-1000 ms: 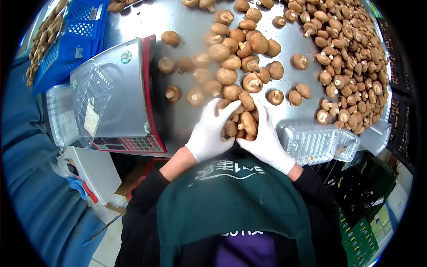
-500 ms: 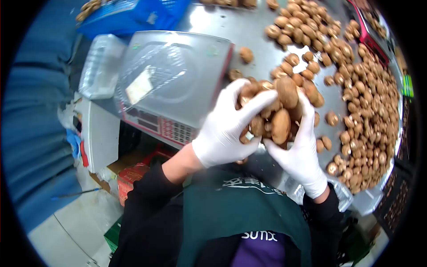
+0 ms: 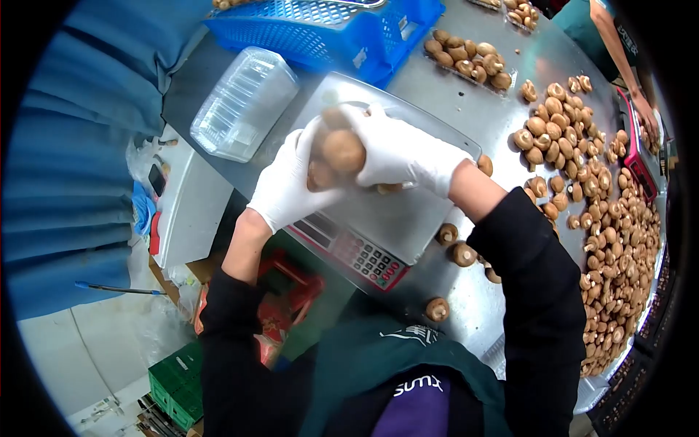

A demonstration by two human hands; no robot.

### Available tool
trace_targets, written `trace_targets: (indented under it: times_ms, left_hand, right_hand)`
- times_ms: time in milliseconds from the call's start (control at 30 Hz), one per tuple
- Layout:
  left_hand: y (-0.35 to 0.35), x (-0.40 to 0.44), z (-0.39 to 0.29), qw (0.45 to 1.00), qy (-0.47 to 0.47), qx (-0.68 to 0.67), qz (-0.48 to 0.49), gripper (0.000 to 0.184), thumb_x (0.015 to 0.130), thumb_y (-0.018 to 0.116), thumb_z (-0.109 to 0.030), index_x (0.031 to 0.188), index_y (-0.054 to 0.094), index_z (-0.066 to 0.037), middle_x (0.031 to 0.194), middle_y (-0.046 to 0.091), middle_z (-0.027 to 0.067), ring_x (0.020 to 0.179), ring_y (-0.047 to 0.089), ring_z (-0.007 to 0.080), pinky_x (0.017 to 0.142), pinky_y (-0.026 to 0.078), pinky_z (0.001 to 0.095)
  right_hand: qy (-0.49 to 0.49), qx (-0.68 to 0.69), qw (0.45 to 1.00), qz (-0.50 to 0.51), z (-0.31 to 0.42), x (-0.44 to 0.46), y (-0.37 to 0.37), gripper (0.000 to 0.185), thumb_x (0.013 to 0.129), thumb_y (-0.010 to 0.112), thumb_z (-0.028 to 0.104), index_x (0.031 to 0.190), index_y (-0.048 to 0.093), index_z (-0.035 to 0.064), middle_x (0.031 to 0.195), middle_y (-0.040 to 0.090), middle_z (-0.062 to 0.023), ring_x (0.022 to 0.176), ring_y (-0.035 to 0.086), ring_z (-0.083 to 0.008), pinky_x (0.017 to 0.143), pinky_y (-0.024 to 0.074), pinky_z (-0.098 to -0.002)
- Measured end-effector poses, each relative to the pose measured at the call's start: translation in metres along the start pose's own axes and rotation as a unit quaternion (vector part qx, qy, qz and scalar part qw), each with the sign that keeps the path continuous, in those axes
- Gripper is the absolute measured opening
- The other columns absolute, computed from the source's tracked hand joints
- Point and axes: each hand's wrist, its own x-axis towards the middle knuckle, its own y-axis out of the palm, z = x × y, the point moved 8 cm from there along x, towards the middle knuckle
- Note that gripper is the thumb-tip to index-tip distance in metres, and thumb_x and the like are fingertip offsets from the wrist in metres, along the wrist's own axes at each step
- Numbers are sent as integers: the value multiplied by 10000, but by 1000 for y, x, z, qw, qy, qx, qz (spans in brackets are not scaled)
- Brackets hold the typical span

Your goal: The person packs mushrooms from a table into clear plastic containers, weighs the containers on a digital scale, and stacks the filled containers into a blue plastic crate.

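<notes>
Between my two white-gloved hands is a cluster of brown mushrooms (image 3: 342, 151), slightly blurred. My left hand (image 3: 285, 186) cups them from the left and my right hand (image 3: 404, 151) closes in from the right. Both are above the metal plate of a digital scale (image 3: 408, 218), whose keypad (image 3: 370, 256) faces me. Whatever lies directly beneath the hands is hidden. A clear plastic tray (image 3: 244, 102) rests just left of the scale. Several loose mushrooms, one of them a stray mushroom (image 3: 437, 309), lie to the scale's right.
A large heap of mushrooms (image 3: 619, 269) covers the right side of the metal table. Filled mushroom trays, including one packed tray (image 3: 470, 62), stand at the back near a blue crate (image 3: 291, 33). At the far right, another person's hand (image 3: 644, 113) is over a red scale (image 3: 637, 156).
Both hands have moved left with mushrooms, from beside the pile to above the scale. My view has shifted too, bringing the other person and the packed tray into sight.
</notes>
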Motion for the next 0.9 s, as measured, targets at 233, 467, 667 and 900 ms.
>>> trace_targets:
  times_ms: [233, 467, 667, 900]
  left_hand:
    - [14, 5, -22, 987, 137, 54, -66, 939, 647, 847, -470, 1463, 468, -198, 1544, 299, 217, 1440, 248, 425, 1129, 211, 573]
    - [32, 6, -61, 985, 164, 30, -49, 552, 822, 738, -429, 1312, 626, -201, 1530, 354, 218, 1416, 335, 408, 1158, 184, 548]
    - [32, 6, -70, 982, 176, 26, -57, 528, 746, 818, -383, 1213, 665, -193, 1497, 400, 193, 1422, 307, 428, 1155, 172, 571]
    - [-23, -3, -34, 930, 112, -309, -164, 348, 839, 737, -79, 1159, 610, -27, 1249, 612, 147, 1189, 573, 254, 1096, 371, 418]
  right_hand:
    - [49, -31, 996, 65, -25, -27, -13, 911, 732, 740, 119, 1532, 313, 201, 1301, 531, -186, 1011, 645, -350, 854, 543, -413]
    - [50, -35, 988, -140, -50, -70, -38, 621, 819, 638, 36, 1410, 522, 184, 1241, 631, -109, 968, 678, -294, 856, 552, -361]
    - [65, 4, 966, -249, -57, -86, -30, 464, 847, 675, 101, 1301, 621, 177, 1129, 672, -108, 871, 669, -269, 811, 545, -340]
    - [143, 197, 909, -338, -74, -128, -54, 462, 842, 676, 113, 1301, 615, 117, 1139, 684, -99, 728, 591, -97, 672, 514, -267]
